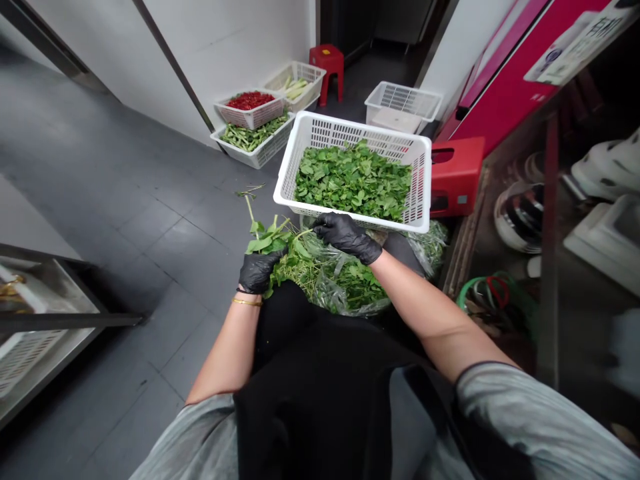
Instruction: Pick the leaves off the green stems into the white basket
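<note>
My left hand (261, 270), in a black glove, is closed around a bunch of leafy green stems (270, 239) above my knee. Beside it my right hand (346, 235), gloved too, pinches a pale stem that runs toward that bunch. Just beyond the right hand stands a white plastic basket (289, 175) with loose green leaves (355, 179) in it. Below both hands lies an open clear plastic bag (334, 293) filled with more stems and greens (363, 283).
A red stool (457, 177) stands right of the basket. Against the wall are baskets of red chillies (250, 101), green pods (253, 135) and pale vegetable pieces (295, 88). A white basket (400, 100) and another red stool (327, 70) are farther back. Metal shelving (550, 267) lines the right.
</note>
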Demonstrator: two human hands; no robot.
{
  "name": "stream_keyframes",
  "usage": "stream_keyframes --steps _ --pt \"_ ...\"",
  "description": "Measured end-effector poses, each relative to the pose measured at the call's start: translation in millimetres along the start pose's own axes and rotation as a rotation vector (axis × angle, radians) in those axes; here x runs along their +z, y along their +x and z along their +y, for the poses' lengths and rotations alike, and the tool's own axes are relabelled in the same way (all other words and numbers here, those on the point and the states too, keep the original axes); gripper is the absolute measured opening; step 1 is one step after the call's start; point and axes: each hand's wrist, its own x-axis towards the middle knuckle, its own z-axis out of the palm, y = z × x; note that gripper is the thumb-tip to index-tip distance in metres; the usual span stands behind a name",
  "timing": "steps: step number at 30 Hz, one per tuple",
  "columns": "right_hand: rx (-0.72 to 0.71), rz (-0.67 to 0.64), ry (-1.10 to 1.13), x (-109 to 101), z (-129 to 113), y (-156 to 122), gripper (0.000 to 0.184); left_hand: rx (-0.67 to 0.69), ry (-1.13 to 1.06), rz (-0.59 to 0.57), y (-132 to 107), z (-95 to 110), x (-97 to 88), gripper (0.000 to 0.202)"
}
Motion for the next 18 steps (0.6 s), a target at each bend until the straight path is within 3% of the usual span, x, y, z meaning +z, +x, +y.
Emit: stream_keyframes --steps 2,5,10,12,15,18 --pt "0.002 -0.017 0.069 3.6 -5.7 -5.6 0.018 0.009 0.009 0.010 -3.6 -4.0 3.5 0.036" --pt "0.006 0.014 0.189 1.6 -13.7 -14.0 0.023 -0.081 -0.118 -0.009 -8.2 -4.6 8.9 0.041" --pt "0.092 0.302 0.571 -16.5 -13.9 -26.4 0.048 -0.284 -0.307 -0.093 -20.7 5.4 26.3 0.043" --pt "0.154 0.201 0.662 -13.4 -10.9 -30.0 0.046 -0.289 -0.315 -0.106 -24.9 7.2 36.0 0.043" --pt "0.161 -0.092 0.662 6.2 -8.9 -29.6 0.043 -0.234 -0.311 -0.118 -26.7 5.2 45.8 0.047" --pt "0.183 -0.116 0.613 22.7 -10.8 -22.9 0.043 -0.287 -0.320 -0.165 -24.5 0.2 43.9 0.040"
